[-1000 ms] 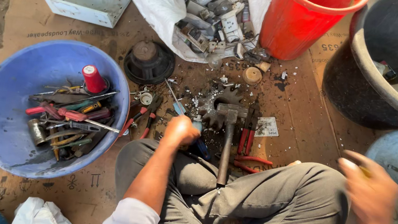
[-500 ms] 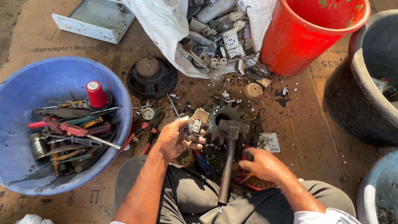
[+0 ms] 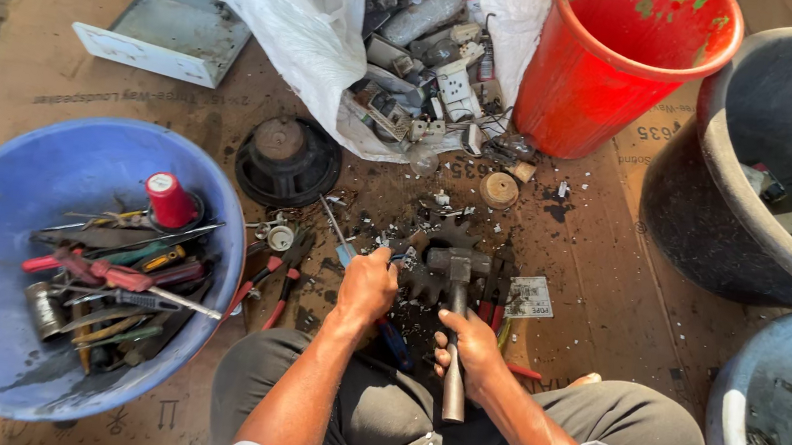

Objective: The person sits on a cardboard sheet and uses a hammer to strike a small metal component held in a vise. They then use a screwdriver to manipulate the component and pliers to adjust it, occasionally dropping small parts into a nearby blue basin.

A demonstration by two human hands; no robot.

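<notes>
Midway through breaking scrap: right hand (image 3: 473, 351) wrapped around hammer (image 3: 454, 305) (head resting on toothed gear (image 3: 432, 257) at 12 o'clock), left hand (image 3: 366, 287) fingers curled on a small piece at 9, fragments scattered, white sack (image 3: 339, 34) still full.

Small white rectangular printed label (image 3: 530, 297) flat on the brown printed cardboard sheet (image 3: 611, 279), just right of the hammer head; white plastic sack (image 3: 290, 18) of scrap up top.
</notes>
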